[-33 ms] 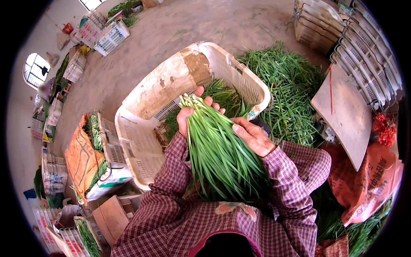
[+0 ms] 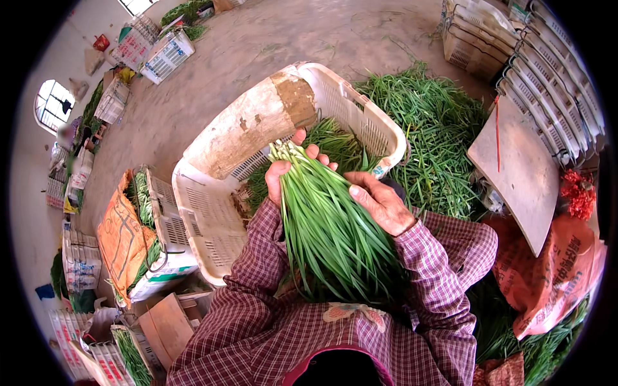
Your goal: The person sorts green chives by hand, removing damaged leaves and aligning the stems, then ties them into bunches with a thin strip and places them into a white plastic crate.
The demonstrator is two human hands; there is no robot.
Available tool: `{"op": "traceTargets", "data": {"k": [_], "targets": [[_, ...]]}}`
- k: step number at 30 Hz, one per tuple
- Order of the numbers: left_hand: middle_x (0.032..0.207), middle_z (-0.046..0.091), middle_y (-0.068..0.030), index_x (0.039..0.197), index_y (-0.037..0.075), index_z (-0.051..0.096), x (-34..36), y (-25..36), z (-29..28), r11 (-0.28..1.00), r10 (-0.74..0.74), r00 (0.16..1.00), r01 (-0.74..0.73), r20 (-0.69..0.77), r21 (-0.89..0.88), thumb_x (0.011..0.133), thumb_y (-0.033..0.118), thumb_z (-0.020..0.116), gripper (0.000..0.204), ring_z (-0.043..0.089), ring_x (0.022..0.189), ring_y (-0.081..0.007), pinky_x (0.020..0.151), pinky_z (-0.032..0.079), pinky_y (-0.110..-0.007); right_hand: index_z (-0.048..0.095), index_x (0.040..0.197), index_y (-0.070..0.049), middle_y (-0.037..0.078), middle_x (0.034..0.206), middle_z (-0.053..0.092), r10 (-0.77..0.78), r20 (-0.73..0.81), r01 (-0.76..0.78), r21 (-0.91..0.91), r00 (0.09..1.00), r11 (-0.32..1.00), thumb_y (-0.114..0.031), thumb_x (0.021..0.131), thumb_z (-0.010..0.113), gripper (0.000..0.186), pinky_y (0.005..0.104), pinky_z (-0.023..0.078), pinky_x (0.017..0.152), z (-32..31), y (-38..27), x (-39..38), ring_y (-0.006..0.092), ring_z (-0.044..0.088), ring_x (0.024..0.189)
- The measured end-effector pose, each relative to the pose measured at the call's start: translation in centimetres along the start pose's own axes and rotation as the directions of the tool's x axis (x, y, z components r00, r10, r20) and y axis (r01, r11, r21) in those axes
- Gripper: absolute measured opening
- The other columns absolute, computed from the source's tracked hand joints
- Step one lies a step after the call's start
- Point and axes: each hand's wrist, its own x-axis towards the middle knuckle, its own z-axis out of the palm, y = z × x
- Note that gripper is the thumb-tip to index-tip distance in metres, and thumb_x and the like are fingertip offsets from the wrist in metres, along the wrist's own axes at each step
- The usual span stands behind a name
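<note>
A thick bunch of garlic chives (image 2: 335, 225) slants across my lap, pale stem ends away from me and green leaves toward me. Near those stem ends, my left hand (image 2: 283, 177) grips the bunch, thumb at its left edge and fingertips showing beyond it. At the bunch's right edge, my right hand (image 2: 380, 202) lies against the leaves with its fingers extended and thumb apart; its far fingers are partly hidden. Under and beyond the hands stands a white plastic basket (image 2: 206, 225), with more chives (image 2: 335, 145) inside. Brownish-white sheeting (image 2: 238, 128) covers its far rim.
Loose chives (image 2: 438, 148) are heaped right of the basket. A tilted board (image 2: 518, 167) and stacked crates (image 2: 550, 83) stand farther right, above a red-orange sack (image 2: 553, 276). At left sits a filled crate (image 2: 174, 219) with an orange cover (image 2: 125, 231).
My right hand has eased slightly away from the leaves, its fingers and thumb a little wider apart. The left hand and bunch have hardly moved.
</note>
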Motion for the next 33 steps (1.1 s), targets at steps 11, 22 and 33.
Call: {"op": "traceTargets", "data": {"k": [11,22,33], "targets": [[0.124,0.055,-0.0151,0.141,0.013,0.043,-0.3,-0.3,-0.2,0.997,0.003,0.999,0.000,0.039,-0.076,0.080,0.024,0.053,0.062,0.049,0.123,-0.0396,0.106,0.039,-0.056,0.056,0.119,-0.002,0.018,0.082,0.069,0.009,-0.011,-0.011,-0.173,1.000,0.985,-0.018,0.090,0.060,0.033,0.0387,0.054,0.073,-0.3,-3.5,1.1,0.0317,0.070,0.078],[0.130,0.054,-0.0146,0.147,0.016,0.037,0.2,-1.5,-0.3,0.997,-0.048,0.987,0.055,0.155,-0.045,0.084,0.026,0.051,0.066,0.047,0.126,-0.0410,0.111,0.032,-0.057,0.055,0.121,-0.001,0.000,0.104,0.062,0.107,0.284,-0.216,0.387,0.953,0.897,-0.012,0.099,0.054,0.025,0.0257,0.046,0.085,-0.6,2.1,1.2,0.0070,0.055,0.093],[0.111,0.059,-0.0126,0.139,0.011,0.042,0.1,-1.0,-0.2,0.996,-0.069,0.998,0.068,-0.005,-0.059,0.080,0.022,0.053,0.061,0.058,0.109,-0.0349,0.105,0.040,-0.056,0.067,0.093,-0.007,0.008,0.083,0.064,-0.271,-0.122,0.193,-0.441,0.955,0.876,-0.006,0.080,0.071,0.015,0.0366,0.053,0.063,1.6,-5.7,-1.6,0.0278,0.066,0.070]]}}
